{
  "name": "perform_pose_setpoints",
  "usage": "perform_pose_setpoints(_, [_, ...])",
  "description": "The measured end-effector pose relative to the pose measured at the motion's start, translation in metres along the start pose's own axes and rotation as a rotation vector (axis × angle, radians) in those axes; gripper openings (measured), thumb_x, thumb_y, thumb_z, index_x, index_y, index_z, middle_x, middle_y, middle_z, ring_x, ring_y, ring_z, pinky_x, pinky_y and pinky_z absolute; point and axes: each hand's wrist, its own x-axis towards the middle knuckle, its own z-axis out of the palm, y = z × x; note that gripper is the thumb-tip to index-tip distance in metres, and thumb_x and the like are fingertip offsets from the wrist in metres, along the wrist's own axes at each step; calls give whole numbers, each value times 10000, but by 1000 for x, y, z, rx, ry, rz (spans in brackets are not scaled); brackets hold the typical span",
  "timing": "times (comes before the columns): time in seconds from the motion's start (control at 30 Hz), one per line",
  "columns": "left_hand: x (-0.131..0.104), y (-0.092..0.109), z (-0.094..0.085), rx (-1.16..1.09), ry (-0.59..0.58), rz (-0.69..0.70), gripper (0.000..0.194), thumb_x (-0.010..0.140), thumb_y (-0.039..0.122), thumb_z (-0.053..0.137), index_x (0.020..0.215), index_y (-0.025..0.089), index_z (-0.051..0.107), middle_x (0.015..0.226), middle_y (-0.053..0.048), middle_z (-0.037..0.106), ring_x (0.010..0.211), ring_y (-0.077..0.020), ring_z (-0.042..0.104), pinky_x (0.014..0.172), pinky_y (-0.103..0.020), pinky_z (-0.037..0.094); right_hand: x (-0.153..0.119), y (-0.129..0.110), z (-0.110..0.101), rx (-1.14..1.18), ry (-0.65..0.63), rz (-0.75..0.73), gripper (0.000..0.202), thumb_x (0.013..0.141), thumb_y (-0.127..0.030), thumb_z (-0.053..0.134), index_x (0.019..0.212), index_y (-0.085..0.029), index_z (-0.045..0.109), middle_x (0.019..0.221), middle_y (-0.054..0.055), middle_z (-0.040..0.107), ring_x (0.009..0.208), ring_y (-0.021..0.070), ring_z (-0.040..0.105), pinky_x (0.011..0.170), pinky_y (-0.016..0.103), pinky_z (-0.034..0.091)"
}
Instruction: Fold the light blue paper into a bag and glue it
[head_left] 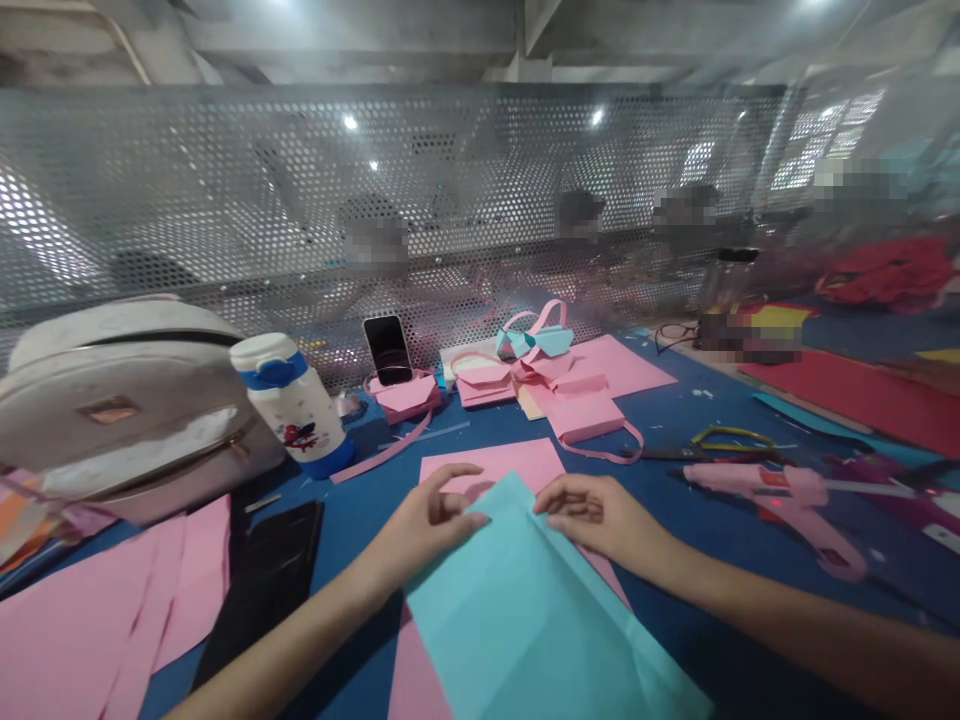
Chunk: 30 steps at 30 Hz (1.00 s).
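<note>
A creased sheet of light blue paper [517, 610] lies tilted in front of me, its far corner pointing away. My left hand [442, 515] is closed at that sheet's upper left edge, thumb on top. My right hand [581, 510] pinches the upper right edge, where a narrow strip looks folded along the side. Beneath the blue sheet is a pink sheet of paper [487, 460], partly covered. Beyond my hands sit small folded pink paper bags with strips for handles, one of them the pink bag [589, 410], and a blue paper piece [536, 342].
A pink glue gun [757, 485] and yellow-handled scissors [727, 442] lie to the right. On the left stand a white bottle [292, 405], a backpack [135, 400], a black case [262, 580] and pink sheets [82, 640]. A phone [388, 350] leans before a perforated metal partition [465, 220].
</note>
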Motion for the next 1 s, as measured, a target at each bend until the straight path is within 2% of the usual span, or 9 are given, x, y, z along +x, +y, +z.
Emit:
perform_pose_setpoints(0.07, [3,-5,-4,-46,88,-6,684,731,482,760,1282,173,499,676,47,593,544,-111,533,513,-186,402,6,3,-7,7,83,9,199,746,-274,674,905,-154,684,818,31,676,596,104,570,530,208,450])
perform_pose_setpoints(0.13, [2,-10,-3,-53,243,32,716,773,509,718,1368,225,436,923,-24,677,732,-168,641,639,-235,498,9,6,-10,29,143,25,252,748,-319,673,936,-151,678,778,19,648,495,80,493,440,202,398])
perform_pose_setpoints(0.23, [-6,-19,4,-22,433,149,837,756,492,743,1463,299,339,1221,-67,650,958,-249,672,776,-309,553,9,8,-11,71,185,30,281,743,-341,683,954,-156,669,754,4,627,444,64,449,429,210,401])
perform_pose_setpoints(0.3, [-12,-25,8,6,393,205,837,764,458,745,1478,325,328,1334,-65,607,1067,-285,658,841,-354,566,6,7,-9,83,192,30,268,738,-322,696,953,-164,672,743,0,626,471,75,482,461,216,424])
perform_pose_setpoints(0.43, [-22,-38,9,102,425,286,619,749,404,759,1330,307,568,1381,-29,592,1300,-306,511,1036,-392,470,1,2,-4,101,160,41,199,706,-252,730,886,-167,708,708,-6,630,621,108,566,577,211,458])
perform_pose_setpoints(0.6, [-26,-44,0,132,449,272,525,725,397,774,1232,306,671,1291,-22,660,1187,-290,616,958,-334,531,2,1,-2,186,110,104,266,666,-263,776,913,-169,740,668,-25,624,629,97,559,631,210,454])
perform_pose_setpoints(0.7, [-29,-39,-1,265,426,215,306,725,410,764,1006,290,788,1043,-27,773,977,-274,716,824,-283,584,3,2,-3,198,99,136,285,660,-262,787,926,-169,747,675,-24,621,632,98,556,640,219,452])
perform_pose_setpoints(0.8, [-30,-34,0,322,427,149,185,737,422,739,846,297,819,859,-24,793,800,-251,727,687,-260,581,5,2,-6,172,79,128,276,673,-260,785,930,-167,749,660,-30,598,622,98,537,653,231,451])
perform_pose_setpoints(1.0, [-27,-39,-5,334,371,133,146,725,417,744,788,310,821,812,-24,795,746,-256,734,640,-263,579,8,4,-11,105,48,95,265,719,-252,747,971,-173,753,674,-22,592,631,105,531,649,242,440])
